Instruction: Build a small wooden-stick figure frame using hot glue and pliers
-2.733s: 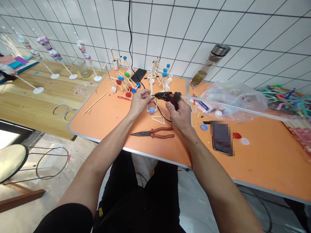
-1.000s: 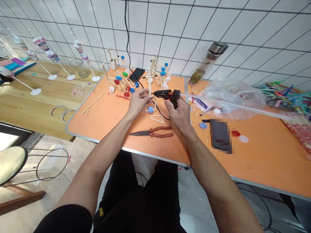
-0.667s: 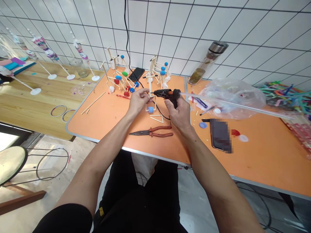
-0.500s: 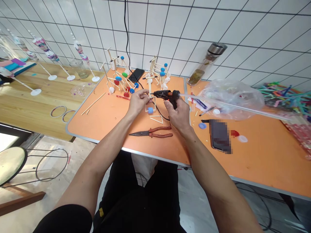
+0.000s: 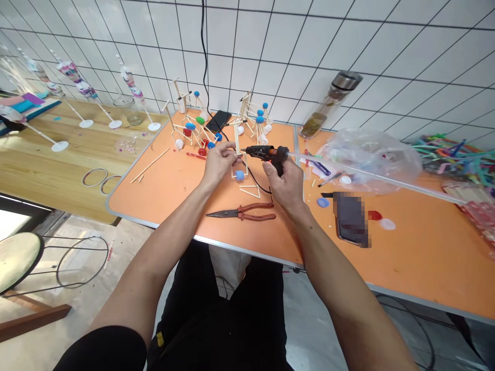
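My right hand (image 5: 285, 180) is wrapped round the grip of a black hot glue gun (image 5: 266, 152), with a long clear glue stick (image 5: 371, 172) sticking out of its back. The gun's nozzle points left and touches or nearly touches a small wooden stick frame (image 5: 237, 139). My left hand (image 5: 221, 164) pinches that frame low down between its fingertips. Below the fingers a light-blue piece (image 5: 240, 175) sits on the frame's lower part. A small triangle of sticks (image 5: 250, 190) lies nearer to me, and red-handled pliers (image 5: 242, 212) rest in front of it.
Finished-looking stick models with coloured caps (image 5: 193, 126) stand at the back, beside a black phone (image 5: 218, 121). A glass bottle (image 5: 328, 105) leans by the wall. Right of my hand lie a plastic bag (image 5: 371, 154) and a blurred-out phone (image 5: 351, 219). A black cord runs below the gun.
The view has shifted slightly. The glue gun's nozzle sits marginally lower against the stick frame; both hands keep their holds.
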A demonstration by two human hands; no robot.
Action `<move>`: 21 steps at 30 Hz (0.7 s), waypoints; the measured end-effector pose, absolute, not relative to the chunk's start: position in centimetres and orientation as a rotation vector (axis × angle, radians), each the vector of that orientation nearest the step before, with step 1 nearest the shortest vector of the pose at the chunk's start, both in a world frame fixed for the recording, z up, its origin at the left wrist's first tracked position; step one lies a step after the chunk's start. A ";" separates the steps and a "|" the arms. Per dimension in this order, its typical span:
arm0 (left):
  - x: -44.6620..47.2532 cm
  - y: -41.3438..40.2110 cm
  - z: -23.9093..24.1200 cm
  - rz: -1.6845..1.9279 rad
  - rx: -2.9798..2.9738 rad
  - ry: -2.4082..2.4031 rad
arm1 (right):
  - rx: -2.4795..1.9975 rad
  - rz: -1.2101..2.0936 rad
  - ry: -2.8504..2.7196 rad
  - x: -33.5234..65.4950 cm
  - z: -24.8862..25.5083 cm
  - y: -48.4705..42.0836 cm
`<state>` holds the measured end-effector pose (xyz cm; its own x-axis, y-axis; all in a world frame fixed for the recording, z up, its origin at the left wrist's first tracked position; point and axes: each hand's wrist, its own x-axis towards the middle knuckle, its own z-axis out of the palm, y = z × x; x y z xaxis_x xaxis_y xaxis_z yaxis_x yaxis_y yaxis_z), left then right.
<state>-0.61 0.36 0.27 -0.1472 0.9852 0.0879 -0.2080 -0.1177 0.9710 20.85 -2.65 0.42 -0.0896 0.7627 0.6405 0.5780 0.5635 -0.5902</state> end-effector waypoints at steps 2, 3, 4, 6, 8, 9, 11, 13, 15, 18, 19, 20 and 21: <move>-0.6 0.4 0.4 1.480 1.054 1.100 | -1.112 0.235 -1.783 20.8 0.4 -2.7; -0.6 0.3 0.4 1.479 1.053 1.103 | -1.117 0.244 -1.790 20.8 0.4 -2.8; -0.6 0.3 0.5 1.479 1.051 1.104 | -1.124 0.253 -1.798 20.8 0.5 -2.8; -0.6 0.3 0.6 1.481 1.045 1.102 | -1.133 0.270 -1.810 20.7 0.5 -2.9; -0.6 0.2 0.6 1.485 1.038 1.096 | -1.134 0.273 -1.812 20.7 0.5 -2.9; -0.5 0.2 0.6 1.486 1.035 1.093 | -1.132 0.271 -1.813 20.7 0.5 -2.9; -0.5 0.2 0.7 1.484 1.034 1.093 | -1.132 0.264 -1.812 20.7 0.5 -2.9; -0.5 0.2 0.7 1.480 1.037 1.100 | -1.138 0.263 -1.813 20.7 0.4 -2.8; -0.5 0.1 0.7 1.472 1.044 1.102 | -1.141 0.263 -1.814 20.7 0.4 -2.8; -0.4 0.1 0.7 1.472 1.045 1.090 | -1.141 0.263 -1.819 20.7 0.4 -2.8; -0.4 0.1 0.7 1.474 1.044 1.087 | -1.141 0.265 -1.820 20.7 0.3 -2.8; -0.4 0.1 0.7 1.476 1.043 1.087 | -1.143 0.267 -1.820 20.8 0.3 -2.8; -0.4 0.2 0.7 1.477 1.043 1.088 | -1.144 0.269 -1.820 20.8 0.3 -2.8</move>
<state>-0.43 0.15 0.68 -0.1437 0.9863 0.0811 -0.2143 -0.1110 0.9704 20.76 -2.78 0.34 -0.1256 0.7953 0.5931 0.5895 0.5406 -0.6001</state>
